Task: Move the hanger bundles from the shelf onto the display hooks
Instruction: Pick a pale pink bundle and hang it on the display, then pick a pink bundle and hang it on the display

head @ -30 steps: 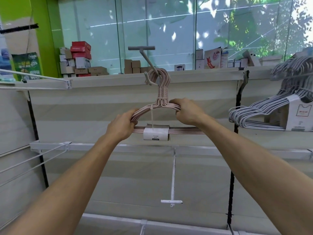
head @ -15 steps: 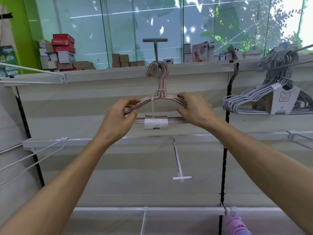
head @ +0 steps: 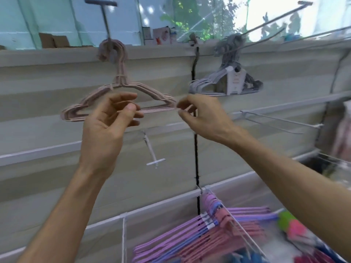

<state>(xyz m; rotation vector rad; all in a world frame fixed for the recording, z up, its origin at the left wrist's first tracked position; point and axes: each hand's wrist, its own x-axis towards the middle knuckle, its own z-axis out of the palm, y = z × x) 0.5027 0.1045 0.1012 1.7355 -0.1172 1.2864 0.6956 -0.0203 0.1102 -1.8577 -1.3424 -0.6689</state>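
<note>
Beige panelled display wall (head: pixel 57 141) fills the view, glass window behind it at the top, white rails running across. Pink hanger bundle (head: pixel 121 99) hangs by its hooks on the T-ended display hook (head: pixel 106 25) at upper centre-left, tilted slightly, lower on the left. Left hand (head: pixel 106 126) is raised in front of the bundle's lower bar; fingers loosely curled, thumb tip near the forefinger; cannot tell whether they touch the bar. Right hand (head: pixel 205 118) is at the bundle's right tip, fingers loosely bent toward it; contact unclear due to blur, no firm grip visible. Grey hanger bundle (head: pixel 226 82) with a white card label hangs on a hook to the right. A bare white hook (head: pixel 152 150) projects below centre. Purple, blue and pink hangers (head: pixel 209 234) lie heaped at lower right, near.
</note>
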